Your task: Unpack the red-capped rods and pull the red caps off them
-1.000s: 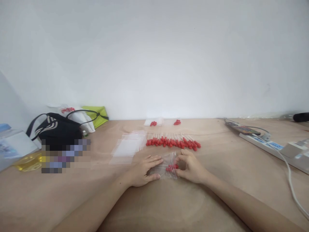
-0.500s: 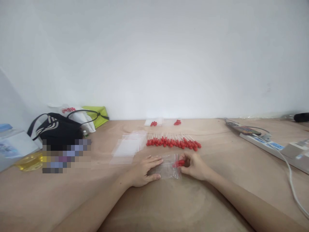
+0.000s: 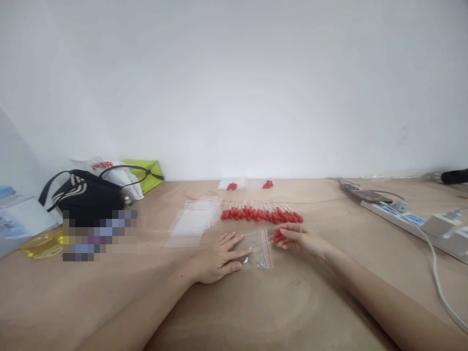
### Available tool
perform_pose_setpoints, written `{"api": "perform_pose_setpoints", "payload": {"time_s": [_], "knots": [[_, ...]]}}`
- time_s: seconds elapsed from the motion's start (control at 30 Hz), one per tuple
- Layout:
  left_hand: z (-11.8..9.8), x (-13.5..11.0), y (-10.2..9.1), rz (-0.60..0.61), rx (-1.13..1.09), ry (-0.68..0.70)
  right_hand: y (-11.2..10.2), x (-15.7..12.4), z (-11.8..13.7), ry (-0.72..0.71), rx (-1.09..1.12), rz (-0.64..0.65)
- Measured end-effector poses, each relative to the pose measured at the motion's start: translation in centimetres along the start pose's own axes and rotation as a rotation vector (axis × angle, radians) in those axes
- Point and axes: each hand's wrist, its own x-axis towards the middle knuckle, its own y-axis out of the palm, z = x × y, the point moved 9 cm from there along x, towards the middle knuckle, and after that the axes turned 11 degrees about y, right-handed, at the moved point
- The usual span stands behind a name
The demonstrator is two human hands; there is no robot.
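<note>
Plywood makes up the tabletop (image 3: 256,312), pale brown and bare in the near part, where 2 forearms come in from the bottom edge. The left hand (image 3: 217,256) lies open and flat, palm down, its fingertips pressing the left side of a clear zip bag (image 3: 260,251) that rests on the wood at the centre. The right hand (image 3: 303,240) is closed in a pinch on a bunch of red-tipped sticks (image 3: 278,236), held just beside the bag's right edge, where a red seal line runs; whether the tips are inside the mouth cannot be told.

Just beyond the hands lies a row of red-tipped sticks (image 3: 261,213), side by side, red ends toward the person. To its left, touching or nearly so, is a stack of empty clear bags (image 3: 192,222). Farther back, near the wall, sit 2 small red clusters (image 3: 231,185), the left one on a clear bag.

On the left stand a black bag (image 3: 86,197) with white stripes, a white plastic bag (image 3: 106,168) and a green bag (image 3: 146,173) behind it, and a bottle of yellow liquid (image 3: 42,243) nearer the edge. On the right a white power strip (image 3: 402,214) runs toward the wall with a cable (image 3: 438,273) trailing forward and a phone (image 3: 369,196) beside it. Behind everything rises a plain white wall (image 3: 256,87).
</note>
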Motion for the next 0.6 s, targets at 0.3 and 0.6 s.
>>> {"api": "perform_pose_setpoints", "payload": {"time_s": [0.3,0.6], "knots": [[-0.2,-0.1,-0.1,0.039,-0.006,-0.037,-5.0,0.0,1.8,-0.021,0.033,0.005],[-3.5,2.0,-1.5,-0.054,0.021,0.221,-11.0,-1.0,7.6,-0.505,0.119,-0.395]]}}
